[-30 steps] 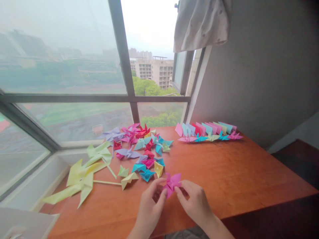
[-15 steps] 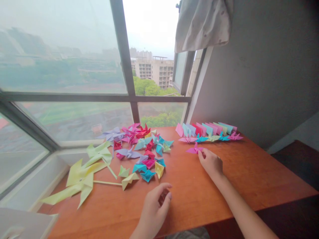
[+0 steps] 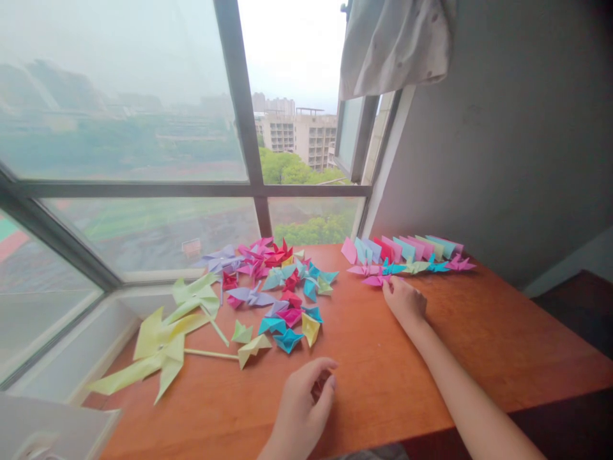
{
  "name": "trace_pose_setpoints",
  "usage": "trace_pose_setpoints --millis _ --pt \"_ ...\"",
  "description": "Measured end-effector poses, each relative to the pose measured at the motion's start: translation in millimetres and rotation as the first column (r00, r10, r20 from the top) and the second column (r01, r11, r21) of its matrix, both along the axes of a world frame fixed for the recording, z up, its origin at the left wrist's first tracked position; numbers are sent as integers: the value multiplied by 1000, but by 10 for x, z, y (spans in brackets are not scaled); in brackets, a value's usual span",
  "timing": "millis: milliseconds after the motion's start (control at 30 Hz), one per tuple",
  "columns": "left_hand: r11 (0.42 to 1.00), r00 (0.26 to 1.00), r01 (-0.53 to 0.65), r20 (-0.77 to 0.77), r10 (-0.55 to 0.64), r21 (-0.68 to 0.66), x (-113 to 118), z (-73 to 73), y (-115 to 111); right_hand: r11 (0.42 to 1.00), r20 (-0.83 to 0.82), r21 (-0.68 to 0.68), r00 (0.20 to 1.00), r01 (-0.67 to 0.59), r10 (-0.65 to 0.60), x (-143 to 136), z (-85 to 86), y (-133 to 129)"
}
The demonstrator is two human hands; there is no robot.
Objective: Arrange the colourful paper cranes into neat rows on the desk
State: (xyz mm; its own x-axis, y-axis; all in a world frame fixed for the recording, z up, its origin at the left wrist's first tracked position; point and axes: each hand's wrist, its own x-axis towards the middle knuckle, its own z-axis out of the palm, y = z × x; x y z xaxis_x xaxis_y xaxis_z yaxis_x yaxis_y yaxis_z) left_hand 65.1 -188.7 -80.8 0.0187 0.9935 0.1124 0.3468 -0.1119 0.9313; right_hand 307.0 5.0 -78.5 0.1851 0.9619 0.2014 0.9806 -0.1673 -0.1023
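Observation:
A magenta paper crane (image 3: 376,280) rests at the front of the right-hand group, its edge pinched by the fingers of my right hand (image 3: 406,303). Right behind it lies a row of folded cranes, among them a pink one (image 3: 363,270), a pale green one (image 3: 416,267) and a magenta one (image 3: 460,263). My left hand (image 3: 306,399) hovers near the table's front with curled fingers, thumb and fingertips apart and nothing between them. Nearest to it are a yellow paper boat (image 3: 310,328) and a blue paper boat (image 3: 288,341).
Upright folded papers (image 3: 402,249) line the back right. Mixed origami, including a lilac crane (image 3: 250,296), covers the left-middle of the wooden table (image 3: 383,390). Two pinwheels lie left, a yellow one (image 3: 160,351) and a green one (image 3: 194,295). The window frame (image 3: 191,190) borders the table behind.
My right hand has moved slightly away from me, bringing the magenta crane closer to the row behind it. My left hand keeps its curled pose. The view has shifted a little.

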Motion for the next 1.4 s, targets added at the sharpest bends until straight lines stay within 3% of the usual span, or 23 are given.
trace_pose_setpoints --millis 1167,1400 --pt "1000 1000 13 -24 -12 20 -2 -32 -10 1000 -49 -20 999 -11 10 21 -60 30" --pt "1000 1000 2 -12 -2 29 -7 -25 -9 1000 -185 -3 982 28 -28 22 42 -50"
